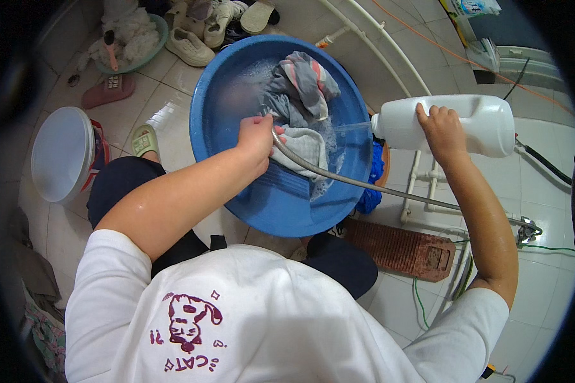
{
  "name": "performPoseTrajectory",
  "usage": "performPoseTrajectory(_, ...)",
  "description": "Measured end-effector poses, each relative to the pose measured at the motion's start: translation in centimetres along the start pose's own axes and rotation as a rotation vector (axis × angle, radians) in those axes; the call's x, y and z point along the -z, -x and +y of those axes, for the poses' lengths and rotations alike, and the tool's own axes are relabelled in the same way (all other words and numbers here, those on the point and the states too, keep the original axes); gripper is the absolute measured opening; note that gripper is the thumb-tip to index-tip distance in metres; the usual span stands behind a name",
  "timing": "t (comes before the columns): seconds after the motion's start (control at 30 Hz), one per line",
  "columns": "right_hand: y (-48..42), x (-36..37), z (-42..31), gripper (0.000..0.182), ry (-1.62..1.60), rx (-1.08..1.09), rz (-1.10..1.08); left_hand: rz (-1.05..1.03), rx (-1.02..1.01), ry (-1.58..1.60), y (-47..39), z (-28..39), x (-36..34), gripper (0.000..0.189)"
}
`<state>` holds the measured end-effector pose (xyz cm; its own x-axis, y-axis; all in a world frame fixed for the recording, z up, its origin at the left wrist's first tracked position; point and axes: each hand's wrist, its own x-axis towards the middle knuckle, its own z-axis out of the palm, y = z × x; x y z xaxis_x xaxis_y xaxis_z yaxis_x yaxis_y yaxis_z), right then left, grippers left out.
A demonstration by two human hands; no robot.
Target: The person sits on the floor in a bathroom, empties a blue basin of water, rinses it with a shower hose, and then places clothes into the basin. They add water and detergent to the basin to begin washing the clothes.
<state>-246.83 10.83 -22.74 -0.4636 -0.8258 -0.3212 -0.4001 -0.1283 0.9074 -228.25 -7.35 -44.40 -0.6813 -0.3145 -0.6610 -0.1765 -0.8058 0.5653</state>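
My left hand (260,139) grips the end of a flexible metal hose (326,173) over a blue plastic washbasin (280,220). My right hand (442,129) holds a white plastic jug (397,122) on its side, its mouth towards the basin, and clear liquid streams from it. In the basin, a grey cloth with red stripes (302,76) and a pale grey cloth (302,148) lie in sudsy water. A ribbed washboard surface shows at the basin's near side. Part of the hose end is hidden by my fingers.
A white bucket (60,153) stands at the left. Shoes (189,48) and a green basin of white fluffy material (160,40) are at the top left, near a pink slipper (108,91). A brown washboard (402,246) and white pipes (412,186) lie at the right.
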Motion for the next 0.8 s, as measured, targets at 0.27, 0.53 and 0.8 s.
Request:
performPoseTrajectory(0.27, -0.8, 1.1, -1.1, 0.047, -0.059, -0.008, -0.070, 0.032, 0.011, 0.010, 0.2, 0.1, -0.1, 0.019)
performPoseTrajectory(0.53, -0.7, 0.9, -0.7, 0.073, -0.221, -0.061, -0.194, 0.063, 0.014, 0.007, 0.3, 0.2, -0.3, 0.020)
performPoseTrajectory(0.8, 0.0, -1.7, 1.0, 0.047, -0.592, -0.220, -0.098, -0.066, 0.009, -0.019, 0.4, 0.0, -0.2, 0.016)
